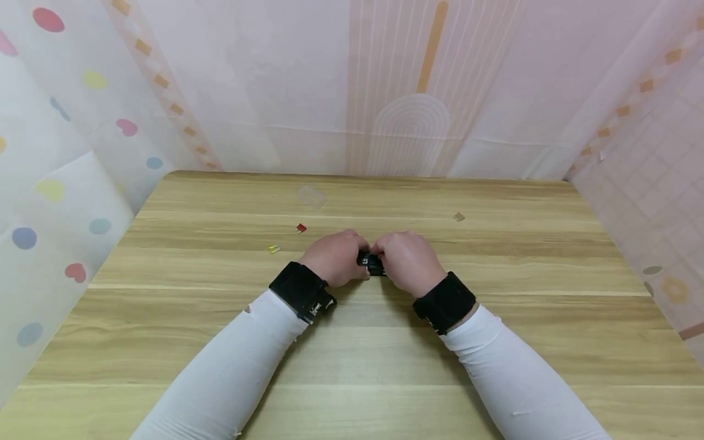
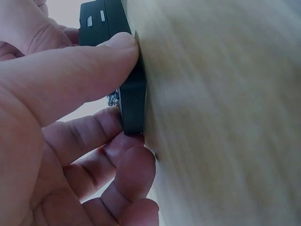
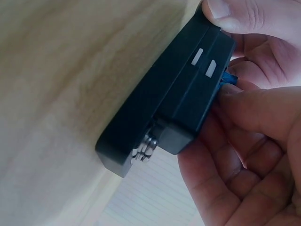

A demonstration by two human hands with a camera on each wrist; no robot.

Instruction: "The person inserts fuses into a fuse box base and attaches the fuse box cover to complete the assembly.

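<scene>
Black plastic block (image 1: 373, 263) on wooden table (image 1: 495, 342) | we find it between both hands, long axis left-right | left hand (image 1: 335, 256) and right hand (image 1: 408, 261) each pinch an end, equally near.

Bench (image 1: 495, 342): pale wood, lengthwise grain in tan and light brown bands.
Block (image 3: 169, 101), held between both hands at the bench's middle: black, two small white marks on one face, a silver metal part at one end, a blue piece at the other.
Sleeves (image 1: 231, 373): white.
Wrist bands (image 1: 299, 290): black.
Small chips on the bench, left of the block: one red (image 1: 300, 228), one yellow (image 1: 273, 249); right of the block, one tan (image 1: 459, 216).
Backdrop (image 1: 71, 183) left of the bench: white with pink, blue and yellow dots and hearts.
</scene>
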